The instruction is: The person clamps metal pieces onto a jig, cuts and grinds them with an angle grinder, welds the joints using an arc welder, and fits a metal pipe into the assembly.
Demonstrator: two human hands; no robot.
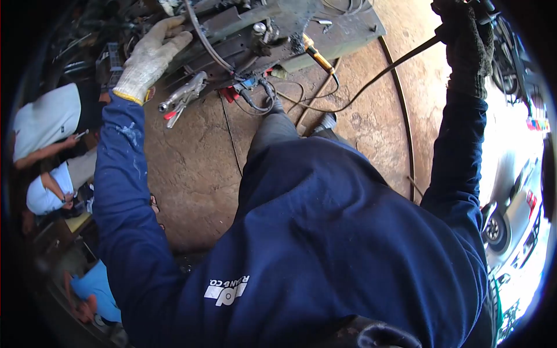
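My left hand [148, 61], in a pale knit glove with a yellow cuff, rests at the edge of a cluttered metal workbench [354, 32]. Its fingers are stretched out and apart over dark metal parts [232, 26]. Just below it, locking pliers [185, 95] jut out from the bench edge. My right hand [470, 52], in a dark knit glove, is raised at the upper right. It is closed round a dark tool [486, 10] with a thick cable [400, 61] running to it; the tool's kind is not clear. A yellow-and-black handled tool [316, 55] lies at the bench edge.
Cables and a hose [400, 116] lie across the brown floor [191, 168]. A red and blue clamp-like item [235, 90] hangs by the bench, near my feet. Several people [49, 122] are at the left. A parked car [513, 214] stands at the right.
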